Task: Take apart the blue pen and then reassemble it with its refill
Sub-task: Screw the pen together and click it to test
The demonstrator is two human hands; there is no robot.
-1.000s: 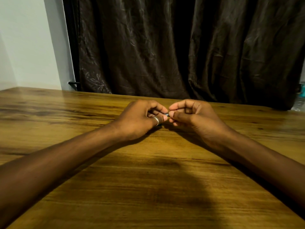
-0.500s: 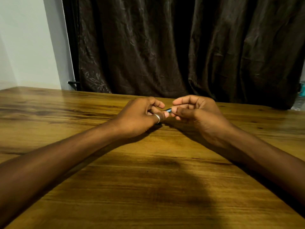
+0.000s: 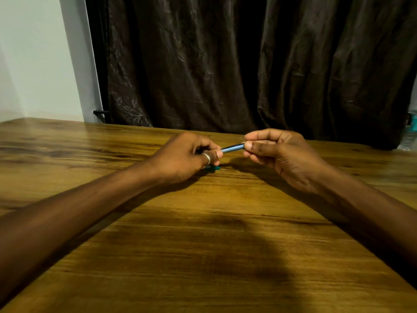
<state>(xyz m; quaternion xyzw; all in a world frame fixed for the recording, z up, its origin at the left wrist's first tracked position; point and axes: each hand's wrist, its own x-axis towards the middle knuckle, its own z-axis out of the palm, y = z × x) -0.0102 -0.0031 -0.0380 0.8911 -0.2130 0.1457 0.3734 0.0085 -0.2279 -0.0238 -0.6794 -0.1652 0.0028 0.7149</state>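
The blue pen (image 3: 232, 147) spans the gap between both hands, just above the tabletop (image 3: 203, 233), tilted up slightly toward the right. Only its middle stretch shows; each end is buried in a grip, so whether it is whole or already split cannot be told. The left hand (image 3: 185, 157), with a ring (image 3: 207, 158) on one finger, pinches the lower end. The right hand (image 3: 279, 152) pinches the upper end between thumb and fingers. A small teal piece (image 3: 213, 168) peeks out beneath the left hand, mostly hidden. Half a second ago the hands were nearly touching; now they are farther apart and more pen shows.
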